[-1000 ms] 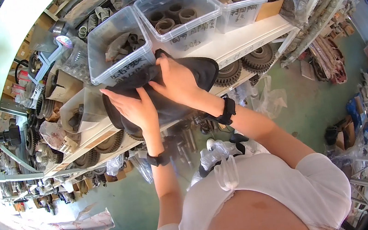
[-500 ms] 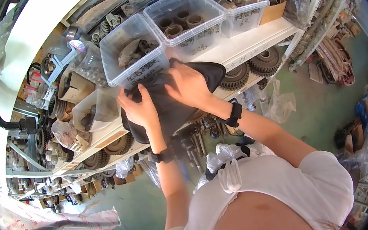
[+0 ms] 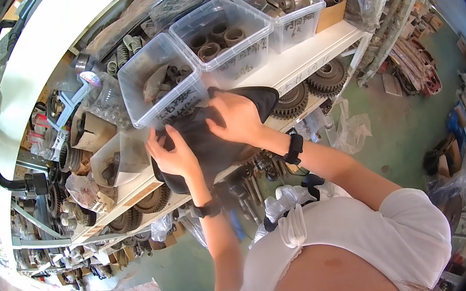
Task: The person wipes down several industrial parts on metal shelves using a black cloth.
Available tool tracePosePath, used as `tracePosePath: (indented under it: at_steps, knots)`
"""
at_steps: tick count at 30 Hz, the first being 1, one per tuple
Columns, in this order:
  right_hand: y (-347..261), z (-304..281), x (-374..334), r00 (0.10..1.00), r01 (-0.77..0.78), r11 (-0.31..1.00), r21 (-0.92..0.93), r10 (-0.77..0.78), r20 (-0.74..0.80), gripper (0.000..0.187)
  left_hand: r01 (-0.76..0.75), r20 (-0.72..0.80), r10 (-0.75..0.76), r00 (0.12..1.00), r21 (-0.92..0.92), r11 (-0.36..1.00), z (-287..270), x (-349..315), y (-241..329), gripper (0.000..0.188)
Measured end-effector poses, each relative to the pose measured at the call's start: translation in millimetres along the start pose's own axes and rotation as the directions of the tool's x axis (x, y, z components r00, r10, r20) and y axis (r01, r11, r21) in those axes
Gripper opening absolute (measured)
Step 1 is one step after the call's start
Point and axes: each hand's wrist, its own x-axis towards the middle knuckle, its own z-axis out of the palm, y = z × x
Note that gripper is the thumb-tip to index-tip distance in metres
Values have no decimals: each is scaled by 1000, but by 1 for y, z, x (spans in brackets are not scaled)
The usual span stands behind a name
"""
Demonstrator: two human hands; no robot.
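Both hands are at a dark, soft black fabric item [image 3: 209, 143] with curved, stiff-looking edges, in front of the clear bins. My left hand [image 3: 174, 158] is at its left side, fingers bent around the edge and the thumb apart from them. My right hand [image 3: 236, 118] grips its upper part, fingers curled over the fabric and the thumb lower. Part of the item is hidden under both hands. Just behind it stands a clear plastic bin [image 3: 134, 99] holding metal parts.
Farther right on the white shelf [image 3: 315, 52] are a clear bin with metal rings [image 3: 261, 44], another bin of parts [image 3: 311, 20] and a cardboard box [image 3: 339, 11]. Gears [image 3: 327, 77] lie on the level below. A blue-grey tape dispenser [image 3: 71, 99] sits at the left.
The shelf and bins sit slightly further left and lower in the view. Both hands stay on the black fabric item, which has shifted slightly; the right hand's fingers are more curled over it.
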Motion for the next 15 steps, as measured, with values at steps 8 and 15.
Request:
tracePosePath:
  at_steps: [8,15]
  knots:
    - [5,5,-1,985,121,991,-59,-128,-120,32,-149,2,152,988,219,964,3,-4,-2,35]
    - [1,-2,-1,993,107,994,-30,-108,-49,32,-176,61,165,984,277,945,0,-4,-5,36]
